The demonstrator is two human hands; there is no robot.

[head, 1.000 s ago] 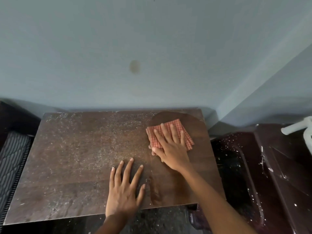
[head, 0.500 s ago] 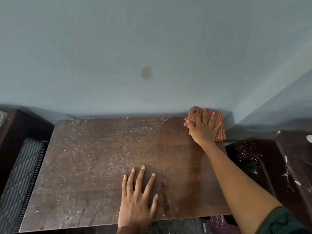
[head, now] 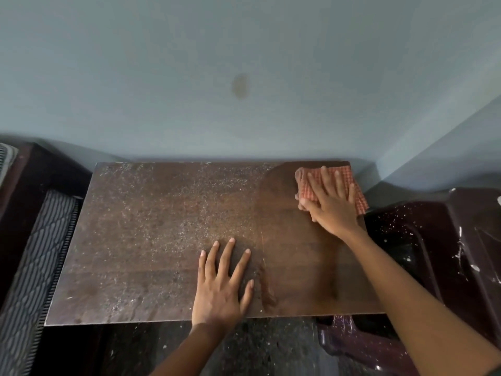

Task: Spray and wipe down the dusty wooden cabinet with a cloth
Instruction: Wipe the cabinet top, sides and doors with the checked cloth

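Observation:
The wooden cabinet top [head: 151, 240] is brown and speckled with pale dust over its left and middle parts; a darker, wiped band runs down its right side. A folded red checked cloth [head: 307, 185] lies at the far right corner. My right hand [head: 332, 202] presses flat on the cloth with straight fingers, the cloth's right edge hanging over the cabinet's side. My left hand [head: 222, 283] rests flat on the top near the front edge, fingers spread, holding nothing. No spray bottle shows.
A blue-grey wall [head: 244, 77] rises right behind the cabinet. A dark plastic chair [head: 461, 253] spattered with white specks stands at the right. A grey patterned cushion [head: 35, 253] and dark furniture sit at the left.
My right hand swept the cloth from the mid-right of the top up to the far right corner, widening the wiped band, then drew back slightly. My left hand stayed put.

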